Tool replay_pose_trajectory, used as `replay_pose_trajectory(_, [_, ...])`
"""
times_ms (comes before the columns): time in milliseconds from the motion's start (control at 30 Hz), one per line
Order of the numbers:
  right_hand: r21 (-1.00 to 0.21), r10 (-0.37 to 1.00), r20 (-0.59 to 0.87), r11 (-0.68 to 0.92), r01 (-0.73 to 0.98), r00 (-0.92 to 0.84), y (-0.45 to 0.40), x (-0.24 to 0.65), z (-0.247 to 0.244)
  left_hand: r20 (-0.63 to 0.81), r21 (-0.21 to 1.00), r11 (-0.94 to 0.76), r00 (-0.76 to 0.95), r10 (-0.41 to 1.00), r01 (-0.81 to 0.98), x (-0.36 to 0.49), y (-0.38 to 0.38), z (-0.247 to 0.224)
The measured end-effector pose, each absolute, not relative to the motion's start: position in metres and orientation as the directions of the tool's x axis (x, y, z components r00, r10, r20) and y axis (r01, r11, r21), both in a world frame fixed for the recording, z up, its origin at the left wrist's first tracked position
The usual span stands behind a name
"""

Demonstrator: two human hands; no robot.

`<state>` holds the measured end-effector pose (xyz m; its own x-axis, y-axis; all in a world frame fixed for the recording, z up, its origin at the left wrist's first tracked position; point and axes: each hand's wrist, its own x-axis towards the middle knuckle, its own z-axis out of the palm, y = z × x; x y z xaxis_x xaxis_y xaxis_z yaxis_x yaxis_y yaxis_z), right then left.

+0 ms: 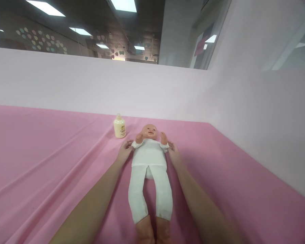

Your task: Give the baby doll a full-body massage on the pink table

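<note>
Here, the left hand (124,151) pinches one sleeve (137,144) and the right hand (175,152) pinches the other sleeve (164,146); between them lies the doll (149,152), the bottle (120,127) just beyond the left.

bottle (120,128) by a white wall (91,84)

the cream-coloured bottle stands upright on pink cloth (66,144), which has long folds towards the left. above the white wall are pastel heart shapes (36,38) and bright ceiling lights (124,5).
</note>
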<state>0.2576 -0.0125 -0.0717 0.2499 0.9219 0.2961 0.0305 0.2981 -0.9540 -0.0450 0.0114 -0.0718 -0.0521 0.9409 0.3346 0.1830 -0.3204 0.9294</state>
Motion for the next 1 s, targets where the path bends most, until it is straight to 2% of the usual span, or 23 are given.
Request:
replay_pose_trajectory(167, [-0.873,0.848,0.452,0.356,0.333,0.277,-0.019,0.258,-0.069,0.419,0.866,-0.352,-0.128,0.899,0.356,-0.042,0.004,-0.069])
replay_pose_trajectory(333, [-0.820,0.845,0.468,0.306,0.484,0.258,-0.021,0.259,-0.068,0.559,0.766,-0.481,-0.073,0.826,0.425,-0.037,0.001,-0.065])
replay_pose_trajectory(600, [-0.795,0.862,0.459,0.292,0.532,0.214,-0.028,0.255,-0.061,0.578,0.707,-0.493,-0.013,0.816,0.507,-0.038,0.000,-0.063])
replay_pose_trajectory(833, [-0.780,0.867,0.460,0.291,0.553,0.192,-0.026,0.257,-0.064,0.528,0.762,-0.460,-0.026,0.849,0.456,-0.039,0.003,-0.066])
replay_pose_trajectory(1000, [-0.758,0.883,0.431,0.242,0.605,0.187,-0.025,0.258,-0.066,0.416,0.799,-0.337,-0.052,0.908,0.498,-0.042,0.005,-0.071])
